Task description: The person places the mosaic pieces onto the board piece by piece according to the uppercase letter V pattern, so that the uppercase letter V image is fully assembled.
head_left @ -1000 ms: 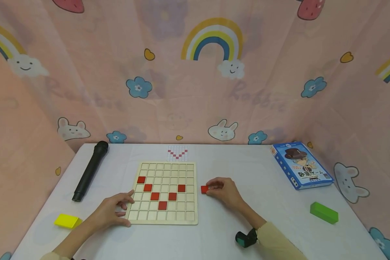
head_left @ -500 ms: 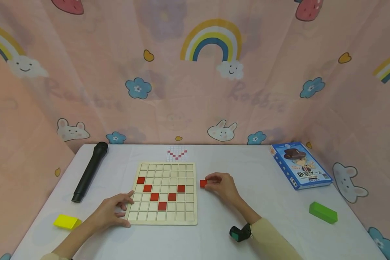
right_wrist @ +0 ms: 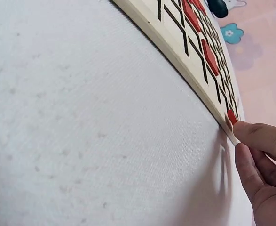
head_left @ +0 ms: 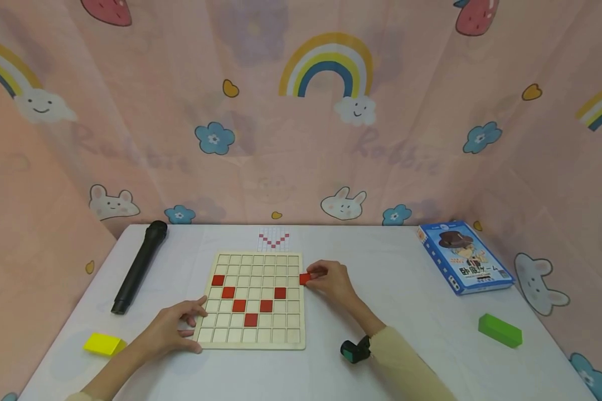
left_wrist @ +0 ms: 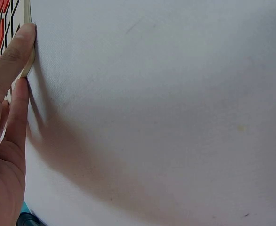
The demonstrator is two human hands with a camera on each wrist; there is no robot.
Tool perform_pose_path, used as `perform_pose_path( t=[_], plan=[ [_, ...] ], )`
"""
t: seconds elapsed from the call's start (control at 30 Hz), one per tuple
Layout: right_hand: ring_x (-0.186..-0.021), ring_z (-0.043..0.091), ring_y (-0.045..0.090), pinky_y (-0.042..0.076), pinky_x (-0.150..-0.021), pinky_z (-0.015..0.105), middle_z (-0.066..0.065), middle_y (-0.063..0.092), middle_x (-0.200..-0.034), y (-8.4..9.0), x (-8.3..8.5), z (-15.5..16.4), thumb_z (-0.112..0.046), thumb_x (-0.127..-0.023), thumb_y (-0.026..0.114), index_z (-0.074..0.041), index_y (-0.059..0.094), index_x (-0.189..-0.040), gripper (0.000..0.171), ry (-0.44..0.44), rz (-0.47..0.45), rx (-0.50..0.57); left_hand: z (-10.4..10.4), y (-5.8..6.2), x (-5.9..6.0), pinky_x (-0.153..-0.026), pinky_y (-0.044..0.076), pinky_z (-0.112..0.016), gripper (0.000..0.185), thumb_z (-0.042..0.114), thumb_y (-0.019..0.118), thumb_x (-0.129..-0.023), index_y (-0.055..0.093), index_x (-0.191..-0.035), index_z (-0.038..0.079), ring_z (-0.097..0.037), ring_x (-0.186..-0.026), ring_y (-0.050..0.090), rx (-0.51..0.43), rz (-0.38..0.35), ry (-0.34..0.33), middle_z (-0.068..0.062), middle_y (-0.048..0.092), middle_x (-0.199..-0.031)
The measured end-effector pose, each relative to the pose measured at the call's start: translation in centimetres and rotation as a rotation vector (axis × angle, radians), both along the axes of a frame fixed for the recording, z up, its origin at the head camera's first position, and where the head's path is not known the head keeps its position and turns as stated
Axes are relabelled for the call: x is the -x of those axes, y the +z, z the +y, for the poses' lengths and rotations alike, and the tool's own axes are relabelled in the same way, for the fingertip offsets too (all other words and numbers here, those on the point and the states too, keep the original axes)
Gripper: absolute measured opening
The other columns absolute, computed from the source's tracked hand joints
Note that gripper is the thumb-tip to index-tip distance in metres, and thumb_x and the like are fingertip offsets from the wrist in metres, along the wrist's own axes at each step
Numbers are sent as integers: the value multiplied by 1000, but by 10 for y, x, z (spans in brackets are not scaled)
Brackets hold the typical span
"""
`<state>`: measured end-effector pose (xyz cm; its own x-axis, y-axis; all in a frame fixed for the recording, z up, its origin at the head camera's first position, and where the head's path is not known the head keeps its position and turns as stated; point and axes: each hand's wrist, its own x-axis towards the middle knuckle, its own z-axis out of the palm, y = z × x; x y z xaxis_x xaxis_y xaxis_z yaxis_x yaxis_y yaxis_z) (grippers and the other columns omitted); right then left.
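Observation:
A pale wooden grid board (head_left: 285,336) lies on the table with several red square tiles in its cells, forming most of a V. My left hand (head_left: 168,327) rests against the board's left edge, finger and thumb spread along it; the left wrist view shows the straight finger (left_wrist: 13,56) touching the rim. At the right edge, my right hand (head_left: 331,280) pinches a red square tile (head_left: 305,278) between thumb and fingers. In the right wrist view this tile (right_wrist: 232,117) is over the board's rim, partly hidden by the fingertips.
A small card (head_left: 274,239) with a red V pattern lies behind the board. A black microphone (head_left: 139,267) and a yellow block (head_left: 104,345) are at left. A blue box (head_left: 466,257) and a green block (head_left: 500,330) are at right. A patterned cloth hangs behind.
My right hand has moved left and slightly away from me, bringing the red tile from beside the board to its right edge. The left hand has stayed on the board.

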<state>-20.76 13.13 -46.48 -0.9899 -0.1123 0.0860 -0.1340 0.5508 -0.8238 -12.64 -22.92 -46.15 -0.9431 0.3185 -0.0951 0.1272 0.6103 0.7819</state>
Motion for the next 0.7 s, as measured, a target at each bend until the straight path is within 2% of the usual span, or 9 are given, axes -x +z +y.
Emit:
perform_pose_path(
  t=[0.3, 0.53, 0.7],
  plan=[
    [-73, 15, 63, 57, -69, 26, 9, 69, -87, 3, 2, -12, 2, -71, 81, 1, 69, -92, 24, 56, -46, -42, -2, 0, -3, -71, 55, -18, 63, 15, 91, -53, 63, -108, 3, -13, -83, 48, 9, -31, 20, -22, 42, -145],
    [-73, 14, 60, 56, -69, 24, 8, 68, -88, 5, 4, -15, 2, -72, 81, 0, 69, -93, 24, 100, -46, -78, -3, 1, -2, -70, 55, -17, 62, 14, 91, -53, 63, -107, 3, -12, -82, 48, 0, -3, 4, -22, 42, -144],
    [-73, 14, 62, 56, -68, 24, 8, 68, -89, 4, 5, -17, 2, -72, 81, 2, 69, -96, 27, 110, -40, -63, -3, -2, -2, -69, 55, -18, 61, 13, 91, -53, 63, -106, 2, -10, -80, 47, -4, 27, -22, -25, 43, -142]
  ],
)
